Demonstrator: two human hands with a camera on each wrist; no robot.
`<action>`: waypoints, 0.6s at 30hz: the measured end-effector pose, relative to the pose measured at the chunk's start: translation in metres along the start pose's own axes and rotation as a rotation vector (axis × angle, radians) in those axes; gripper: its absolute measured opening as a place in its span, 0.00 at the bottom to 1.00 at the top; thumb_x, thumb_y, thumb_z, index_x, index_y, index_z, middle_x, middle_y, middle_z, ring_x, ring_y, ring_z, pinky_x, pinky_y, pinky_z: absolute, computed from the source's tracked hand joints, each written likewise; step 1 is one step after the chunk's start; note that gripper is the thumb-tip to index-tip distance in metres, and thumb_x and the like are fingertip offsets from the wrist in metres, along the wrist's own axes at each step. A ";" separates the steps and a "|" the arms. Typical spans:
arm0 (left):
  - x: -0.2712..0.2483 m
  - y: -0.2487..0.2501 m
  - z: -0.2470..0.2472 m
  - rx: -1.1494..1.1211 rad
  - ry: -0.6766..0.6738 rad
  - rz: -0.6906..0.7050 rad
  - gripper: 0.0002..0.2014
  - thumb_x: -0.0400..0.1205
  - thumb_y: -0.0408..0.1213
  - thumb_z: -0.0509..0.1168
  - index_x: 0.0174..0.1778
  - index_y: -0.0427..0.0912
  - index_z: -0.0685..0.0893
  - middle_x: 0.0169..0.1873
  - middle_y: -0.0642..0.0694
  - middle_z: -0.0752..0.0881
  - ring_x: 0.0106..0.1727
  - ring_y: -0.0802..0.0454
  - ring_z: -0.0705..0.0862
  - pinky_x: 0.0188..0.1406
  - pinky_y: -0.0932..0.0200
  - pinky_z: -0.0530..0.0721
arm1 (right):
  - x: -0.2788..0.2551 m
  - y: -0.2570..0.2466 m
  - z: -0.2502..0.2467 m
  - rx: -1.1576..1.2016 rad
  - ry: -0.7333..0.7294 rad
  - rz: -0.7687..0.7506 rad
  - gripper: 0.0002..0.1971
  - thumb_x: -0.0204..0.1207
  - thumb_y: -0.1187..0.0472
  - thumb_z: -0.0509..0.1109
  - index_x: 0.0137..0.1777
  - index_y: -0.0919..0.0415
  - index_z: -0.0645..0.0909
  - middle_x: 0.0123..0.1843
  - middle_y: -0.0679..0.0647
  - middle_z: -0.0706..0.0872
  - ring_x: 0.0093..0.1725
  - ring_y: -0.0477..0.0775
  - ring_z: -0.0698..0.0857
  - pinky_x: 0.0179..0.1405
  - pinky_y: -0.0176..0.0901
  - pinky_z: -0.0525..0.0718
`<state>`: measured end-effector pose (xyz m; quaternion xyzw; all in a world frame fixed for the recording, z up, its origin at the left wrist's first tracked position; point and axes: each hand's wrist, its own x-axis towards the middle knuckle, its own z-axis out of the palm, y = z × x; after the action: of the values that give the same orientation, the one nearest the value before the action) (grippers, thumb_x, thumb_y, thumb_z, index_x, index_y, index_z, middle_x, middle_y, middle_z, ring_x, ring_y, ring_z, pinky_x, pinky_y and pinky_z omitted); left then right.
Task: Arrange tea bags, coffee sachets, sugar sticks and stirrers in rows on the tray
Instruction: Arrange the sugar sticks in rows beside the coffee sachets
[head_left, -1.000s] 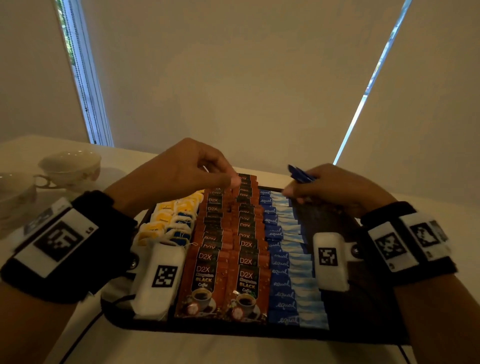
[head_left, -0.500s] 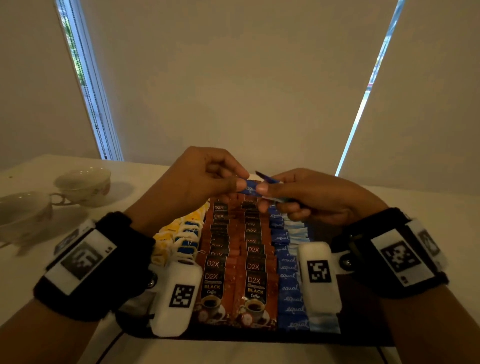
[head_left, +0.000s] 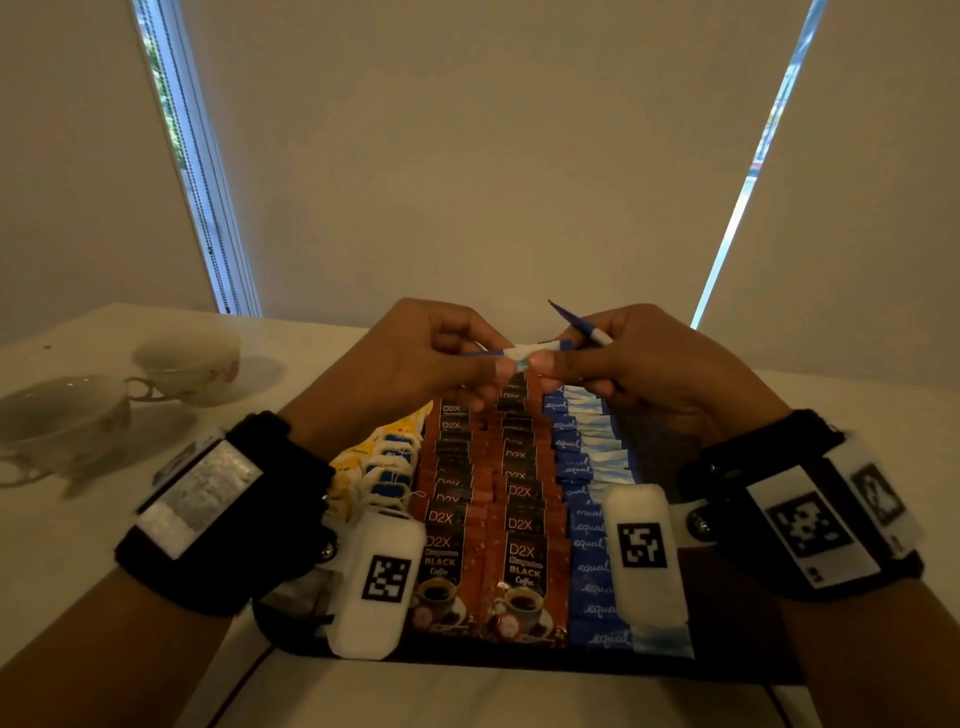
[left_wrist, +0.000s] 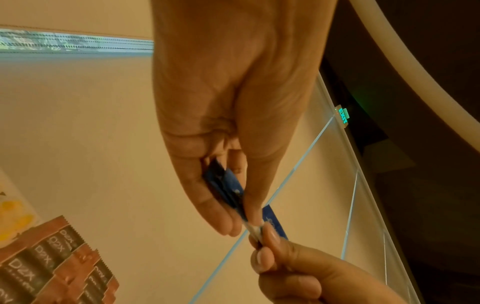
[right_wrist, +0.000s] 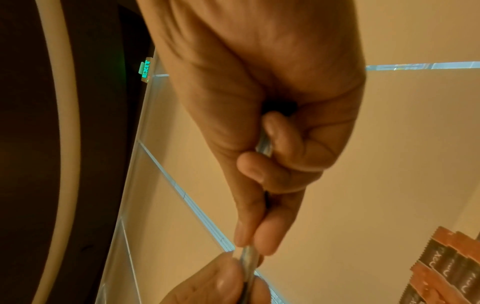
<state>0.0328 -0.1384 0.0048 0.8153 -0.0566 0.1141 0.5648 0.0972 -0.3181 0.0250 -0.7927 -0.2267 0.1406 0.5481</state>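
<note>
Above the far end of the tray (head_left: 727, 623), the left hand (head_left: 415, 358) and right hand (head_left: 654, 364) each pinch an end of one blue-and-white sugar stick (head_left: 524, 353); the right hand also grips more sticks (head_left: 576, 322). Rows of coffee sachets (head_left: 514, 519) lie below.

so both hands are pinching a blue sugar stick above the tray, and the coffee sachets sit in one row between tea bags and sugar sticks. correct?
Nearly. The coffee sachets sit in two rows, not one, as the head view shows. The rest holds: left hand and right hand both pinch a blue sugar stick above the tray, with tea bags on one side and sugar sticks on the other.
</note>
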 end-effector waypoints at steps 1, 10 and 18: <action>0.000 0.000 0.001 -0.001 0.001 0.002 0.03 0.76 0.29 0.71 0.44 0.35 0.86 0.28 0.46 0.88 0.31 0.55 0.88 0.32 0.65 0.86 | 0.000 0.000 0.002 -0.006 0.006 -0.010 0.08 0.69 0.62 0.76 0.37 0.65 0.81 0.14 0.47 0.77 0.13 0.39 0.68 0.13 0.24 0.66; -0.002 0.001 -0.004 0.005 0.026 0.018 0.05 0.78 0.32 0.68 0.38 0.37 0.87 0.23 0.49 0.87 0.23 0.60 0.83 0.27 0.68 0.83 | -0.001 0.000 0.007 0.020 0.062 -0.067 0.09 0.71 0.56 0.74 0.45 0.62 0.86 0.30 0.57 0.86 0.16 0.40 0.68 0.13 0.27 0.66; -0.002 -0.001 -0.004 -0.032 0.053 0.044 0.03 0.79 0.31 0.68 0.41 0.36 0.86 0.23 0.47 0.87 0.23 0.56 0.83 0.24 0.65 0.83 | 0.003 0.004 0.025 0.133 0.184 -0.165 0.04 0.76 0.59 0.71 0.41 0.56 0.84 0.31 0.59 0.83 0.15 0.39 0.71 0.15 0.27 0.70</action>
<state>0.0311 -0.1346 0.0043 0.8014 -0.0612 0.1473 0.5764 0.0890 -0.2980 0.0124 -0.7427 -0.2301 0.0362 0.6277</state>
